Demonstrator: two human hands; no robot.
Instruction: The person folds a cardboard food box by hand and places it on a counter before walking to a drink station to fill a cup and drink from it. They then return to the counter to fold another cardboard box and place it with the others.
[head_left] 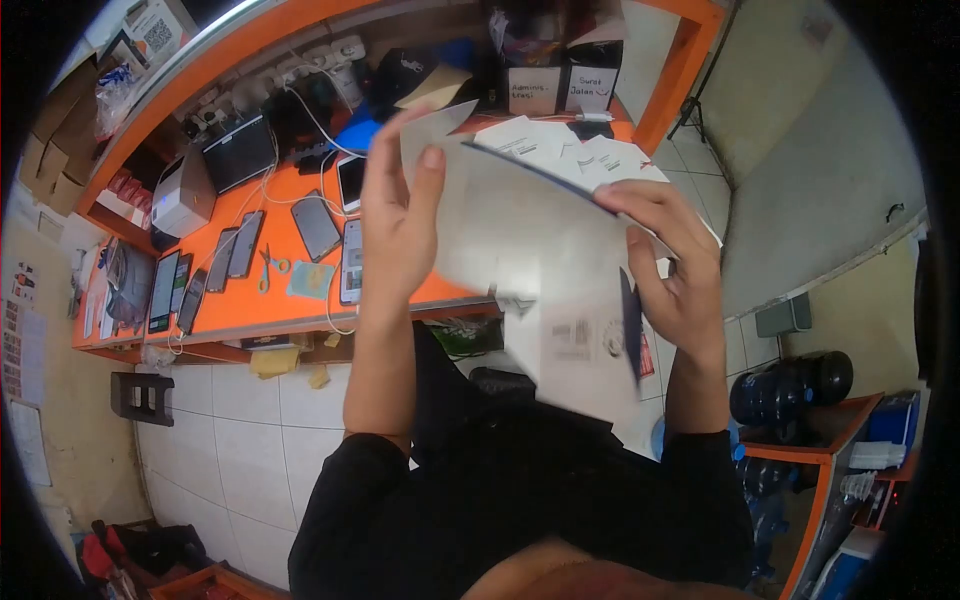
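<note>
Both hands hold a stack of pale papers point(500, 225) with dark carbon-like sheets point(540, 178) between them, above the desk's front edge. My left hand point(398, 215) grips the papers' left side, thumb on the near face. On the right side, my right hand point(675, 255) has its fingers over the top edge and its thumb below them. The lower part of the papers hangs toward my lap, with small print and a round mark on it. More white printed papers point(610, 158) lie on the desk behind.
On the orange desk point(285, 190) are several phones point(317, 225), green-handled scissors point(266, 268), a white printer point(184, 192), a laptop point(240, 152) and cables. Water bottles point(775, 395) and an orange shelf point(800, 455) stand at the right. A dark stool point(142, 398) is at the left.
</note>
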